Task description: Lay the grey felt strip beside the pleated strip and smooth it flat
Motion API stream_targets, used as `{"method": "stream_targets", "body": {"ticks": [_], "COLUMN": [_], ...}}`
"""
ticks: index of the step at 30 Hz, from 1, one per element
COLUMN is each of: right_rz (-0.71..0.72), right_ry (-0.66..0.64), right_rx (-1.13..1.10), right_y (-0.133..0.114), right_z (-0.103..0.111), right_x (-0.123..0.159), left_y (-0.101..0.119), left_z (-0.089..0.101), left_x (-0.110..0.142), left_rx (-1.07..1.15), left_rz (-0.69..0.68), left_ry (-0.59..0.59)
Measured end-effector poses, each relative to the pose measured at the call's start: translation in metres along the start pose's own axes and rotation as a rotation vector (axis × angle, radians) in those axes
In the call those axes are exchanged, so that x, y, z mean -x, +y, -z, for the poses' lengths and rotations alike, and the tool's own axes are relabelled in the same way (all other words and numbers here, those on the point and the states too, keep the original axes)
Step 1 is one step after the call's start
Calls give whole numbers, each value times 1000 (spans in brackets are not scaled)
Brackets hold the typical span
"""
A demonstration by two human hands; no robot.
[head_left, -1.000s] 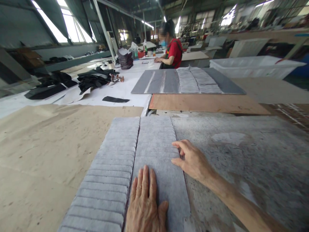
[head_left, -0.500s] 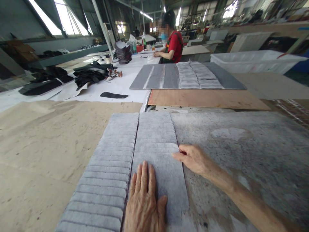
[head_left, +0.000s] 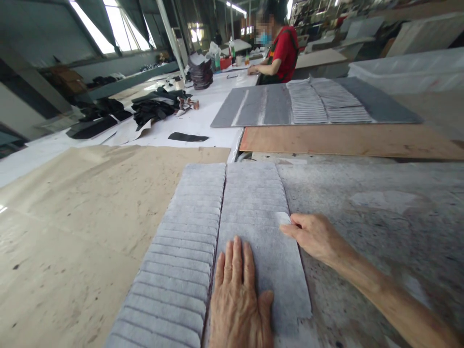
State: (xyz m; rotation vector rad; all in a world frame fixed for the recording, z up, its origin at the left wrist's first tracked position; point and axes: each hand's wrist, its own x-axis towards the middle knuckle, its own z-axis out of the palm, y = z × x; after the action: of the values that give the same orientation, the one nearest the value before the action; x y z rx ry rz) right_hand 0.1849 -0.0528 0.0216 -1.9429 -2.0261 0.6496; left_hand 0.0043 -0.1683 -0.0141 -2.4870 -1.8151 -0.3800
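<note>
Two rows of overlapping grey felt-like fabric pieces run away from me along the table. My left hand (head_left: 239, 295) lies flat, fingers stretched, on the front fabric piece (head_left: 284, 278) of the right row. At that row's right edge, my right hand (head_left: 315, 234) pinches a small turned-up corner (head_left: 284, 218) of grey fabric between thumb and fingers. Which layer the corner belongs to is hard to tell. Close beside my left hand is the left row (head_left: 170, 270), its edges stepped like shingles and untouched by either hand.
Brown paper (head_left: 90, 208) covers the table on the left. Beyond lie a black strip (head_left: 188, 137), black fabric scraps (head_left: 154, 108) and a grey board (head_left: 271, 106) bearing more layered pieces. A co-worker in red (head_left: 286, 53) is at the far table. A white tub (head_left: 409, 72) stands at right.
The whole scene has shifted right as my view turned left. The raised fabric edge by my right hand now shows as only a small turned-up corner. My left hand stays flat on the piece.
</note>
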Motion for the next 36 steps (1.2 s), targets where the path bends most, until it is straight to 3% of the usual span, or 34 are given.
{"method": "stream_targets", "body": {"ticks": [9, 11, 13, 15, 16, 19, 21, 28, 36], "right_rz": [16, 4, 42, 187, 290, 588, 675, 652, 656], "right_ry": [31, 136, 330, 497, 518, 401, 310, 258, 220], "right_rx": [125, 248, 426, 510, 490, 415, 438, 490, 495], "right_y": [-5, -11, -18, -21, -21, -12, -4, 1, -2], "right_z": [-3, -6, -10, -16, -20, -34, -43, -50, -41], "right_x": [5, 15, 28, 42, 48, 60, 63, 63, 64], "left_y": [2, 4, 5, 7, 8, 8, 8, 21, 63], "left_z": [3, 5, 6, 7, 8, 9, 11, 19, 4], "left_x": [-3, -3, -3, -2, -2, -3, -5, 13, 76], "left_rx": [53, 57, 58, 62, 66, 81, 88, 95, 113], "left_rz": [29, 46, 51, 58, 63, 79, 85, 119, 135], "left_ry": [-15, -28, -38, -44, -47, -74, -95, -76, 197]}}
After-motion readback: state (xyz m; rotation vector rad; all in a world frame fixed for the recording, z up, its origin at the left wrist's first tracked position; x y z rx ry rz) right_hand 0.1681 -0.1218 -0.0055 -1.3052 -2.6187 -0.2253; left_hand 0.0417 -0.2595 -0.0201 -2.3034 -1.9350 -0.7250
